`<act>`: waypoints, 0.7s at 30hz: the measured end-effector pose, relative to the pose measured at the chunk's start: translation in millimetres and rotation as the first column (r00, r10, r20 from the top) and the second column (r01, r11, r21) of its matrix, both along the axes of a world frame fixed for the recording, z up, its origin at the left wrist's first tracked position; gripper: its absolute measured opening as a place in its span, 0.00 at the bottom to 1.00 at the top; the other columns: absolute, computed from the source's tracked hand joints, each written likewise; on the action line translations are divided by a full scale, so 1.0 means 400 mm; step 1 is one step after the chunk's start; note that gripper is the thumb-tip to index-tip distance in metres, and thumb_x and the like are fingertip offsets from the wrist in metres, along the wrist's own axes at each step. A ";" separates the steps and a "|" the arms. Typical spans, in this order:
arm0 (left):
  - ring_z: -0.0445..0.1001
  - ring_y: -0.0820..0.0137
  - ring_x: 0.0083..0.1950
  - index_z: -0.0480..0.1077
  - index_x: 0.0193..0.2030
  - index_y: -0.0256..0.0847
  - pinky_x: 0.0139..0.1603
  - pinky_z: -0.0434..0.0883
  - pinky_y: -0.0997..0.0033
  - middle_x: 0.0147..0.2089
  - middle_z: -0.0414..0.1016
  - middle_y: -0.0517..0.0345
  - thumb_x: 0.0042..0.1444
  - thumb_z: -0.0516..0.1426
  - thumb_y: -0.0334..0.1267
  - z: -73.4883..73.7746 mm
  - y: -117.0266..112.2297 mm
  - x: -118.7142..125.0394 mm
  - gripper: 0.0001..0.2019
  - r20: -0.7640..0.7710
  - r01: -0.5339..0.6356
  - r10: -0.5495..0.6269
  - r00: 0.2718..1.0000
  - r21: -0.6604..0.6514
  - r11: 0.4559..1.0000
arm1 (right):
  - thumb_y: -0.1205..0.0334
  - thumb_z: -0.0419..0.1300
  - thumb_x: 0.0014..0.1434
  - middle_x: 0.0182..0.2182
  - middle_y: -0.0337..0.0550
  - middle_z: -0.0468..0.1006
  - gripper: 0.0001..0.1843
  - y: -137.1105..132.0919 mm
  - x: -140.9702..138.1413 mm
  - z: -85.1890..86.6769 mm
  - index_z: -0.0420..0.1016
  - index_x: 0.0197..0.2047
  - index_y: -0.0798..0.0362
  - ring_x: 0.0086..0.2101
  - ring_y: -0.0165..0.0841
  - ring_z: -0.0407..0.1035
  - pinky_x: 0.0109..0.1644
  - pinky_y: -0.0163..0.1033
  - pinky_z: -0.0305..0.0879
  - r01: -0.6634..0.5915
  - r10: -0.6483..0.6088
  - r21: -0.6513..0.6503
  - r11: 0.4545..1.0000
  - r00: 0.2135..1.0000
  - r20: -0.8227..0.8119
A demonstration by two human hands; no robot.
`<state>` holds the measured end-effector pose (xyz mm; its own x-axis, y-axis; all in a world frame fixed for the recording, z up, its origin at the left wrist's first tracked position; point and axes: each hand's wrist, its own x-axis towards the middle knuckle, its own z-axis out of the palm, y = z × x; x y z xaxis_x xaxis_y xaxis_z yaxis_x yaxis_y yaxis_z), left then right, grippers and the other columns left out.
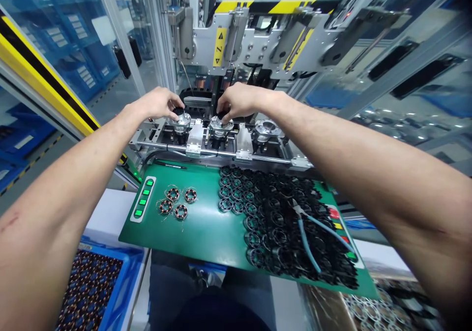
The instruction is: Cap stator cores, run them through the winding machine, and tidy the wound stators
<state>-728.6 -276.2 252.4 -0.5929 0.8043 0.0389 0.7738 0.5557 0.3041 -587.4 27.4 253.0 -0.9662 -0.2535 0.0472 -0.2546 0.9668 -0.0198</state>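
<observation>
My left hand (159,104) pinches a black stator core (178,110) at the top of the leftmost round metal fixture (181,123). Over the middle fixture (220,128), the bent fingers of my right hand (239,100) grip another black stator core (222,115), partly hidden by them. A third metal fixture (267,130) stands to the right, below my right forearm. On the green work board (214,237) lie several copper-wound stators (181,212) at the left. Rows of black, unwound stator cores (275,218) cover its right half.
Blue-handled cutters (309,245) lie on the cores, and a black pen (171,165) near the board's back edge. Green buttons (143,201) line its left side. The machine head (258,45) hangs above the fixtures. A blue crate (127,282) of wound stators sits lower left.
</observation>
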 end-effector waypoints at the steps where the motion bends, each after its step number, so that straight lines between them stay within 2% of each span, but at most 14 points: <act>1: 0.86 0.53 0.51 0.90 0.57 0.47 0.62 0.77 0.53 0.42 0.87 0.55 0.50 0.79 0.42 0.003 0.003 -0.006 0.26 0.014 0.006 -0.006 1.000 -0.002 1.000 | 0.50 0.88 0.55 0.39 0.39 0.91 0.23 0.001 -0.002 0.003 0.94 0.49 0.53 0.42 0.39 0.86 0.54 0.47 0.82 0.007 -0.007 0.006 1.000 1.000 0.011; 5: 0.85 0.52 0.51 0.90 0.56 0.45 0.65 0.76 0.51 0.41 0.86 0.55 0.49 0.80 0.42 0.021 0.025 -0.032 0.25 0.006 0.026 -0.025 1.000 -0.084 0.996 | 0.51 0.86 0.60 0.43 0.40 0.92 0.22 -0.006 0.001 0.012 0.94 0.51 0.54 0.49 0.43 0.87 0.62 0.51 0.80 0.076 -0.076 0.002 0.997 0.995 0.059; 8: 0.85 0.47 0.58 0.88 0.60 0.40 0.71 0.74 0.44 0.49 0.87 0.51 0.50 0.81 0.45 0.018 0.025 -0.007 0.30 -0.030 0.030 -0.036 0.999 -0.181 0.983 | 0.55 0.83 0.64 0.49 0.46 0.92 0.21 -0.030 0.050 -0.004 0.93 0.55 0.57 0.56 0.50 0.86 0.71 0.59 0.77 0.107 -0.107 -0.022 0.994 0.994 0.026; 10: 0.82 0.40 0.67 0.84 0.68 0.38 0.76 0.71 0.38 0.59 0.87 0.46 0.53 0.80 0.49 -0.012 0.003 0.047 0.37 -0.079 0.042 -0.055 0.995 -0.161 0.986 | 0.57 0.79 0.67 0.60 0.56 0.89 0.27 -0.055 0.111 -0.041 0.88 0.65 0.59 0.63 0.57 0.82 0.75 0.64 0.75 0.110 -0.111 -0.041 0.993 0.994 -0.018; 11: 0.78 0.38 0.72 0.80 0.73 0.38 0.79 0.69 0.36 0.66 0.85 0.43 0.56 0.78 0.51 -0.036 -0.014 0.082 0.40 -0.110 0.049 -0.062 0.992 -0.115 0.992 | 0.57 0.76 0.68 0.69 0.62 0.84 0.33 -0.070 0.145 -0.067 0.83 0.72 0.60 0.67 0.61 0.79 0.76 0.67 0.74 0.115 -0.117 -0.057 0.992 0.992 -0.036; 13: 0.69 0.39 0.82 0.73 0.80 0.41 0.85 0.64 0.37 0.79 0.76 0.39 0.66 0.71 0.49 -0.093 -0.050 0.151 0.38 -0.168 0.046 -0.042 0.985 0.020 0.999 | 0.58 0.70 0.71 0.83 0.67 0.66 0.45 -0.100 0.204 -0.123 0.66 0.85 0.61 0.73 0.67 0.72 0.77 0.74 0.72 0.142 -0.147 -0.089 0.986 0.988 -0.050; 15: 0.61 0.44 0.88 0.65 0.85 0.39 0.89 0.58 0.38 0.88 0.64 0.38 0.74 0.61 0.46 -0.138 -0.078 0.200 0.36 -0.174 0.037 -0.021 0.985 0.086 0.996 | 0.60 0.64 0.72 0.88 0.67 0.53 0.49 -0.128 0.240 -0.167 0.54 0.90 0.60 0.76 0.71 0.67 0.77 0.80 0.68 0.183 -0.188 -0.103 0.978 0.981 -0.047; 16: 0.60 0.45 0.89 0.63 0.86 0.37 0.90 0.56 0.38 0.89 0.61 0.37 0.75 0.58 0.44 -0.149 -0.085 0.215 0.36 -0.165 0.033 -0.016 0.986 0.100 0.994 | 0.61 0.62 0.72 0.88 0.67 0.51 0.50 -0.140 0.249 -0.176 0.52 0.91 0.61 0.76 0.72 0.66 0.77 0.82 0.66 0.203 -0.208 -0.106 0.973 0.977 -0.043; 18: 0.60 0.45 0.89 0.63 0.85 0.35 0.90 0.56 0.36 0.90 0.60 0.35 0.73 0.59 0.44 -0.143 -0.088 0.235 0.37 -0.147 0.029 -0.012 0.989 0.112 0.993 | 0.62 0.61 0.72 0.88 0.67 0.52 0.49 -0.158 0.262 -0.167 0.53 0.90 0.62 0.75 0.72 0.66 0.78 0.83 0.64 0.229 -0.233 -0.110 0.967 0.972 -0.032; 21: 0.59 0.44 0.89 0.68 0.82 0.36 0.90 0.56 0.32 0.87 0.66 0.38 0.70 0.62 0.47 -0.094 -0.083 0.302 0.36 -0.160 0.001 0.031 0.987 0.200 0.980 | 0.58 0.62 0.74 0.86 0.62 0.58 0.47 -0.182 0.325 -0.105 0.55 0.89 0.59 0.77 0.68 0.64 0.80 0.77 0.63 0.205 -0.215 -0.125 0.971 0.975 -0.065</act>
<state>-607.6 -309.5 214.9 -0.5776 0.7619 0.2931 0.8137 0.5085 0.2816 -457.6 -45.4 210.8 -0.9894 -0.0336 0.1413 -0.0513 0.9910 -0.1237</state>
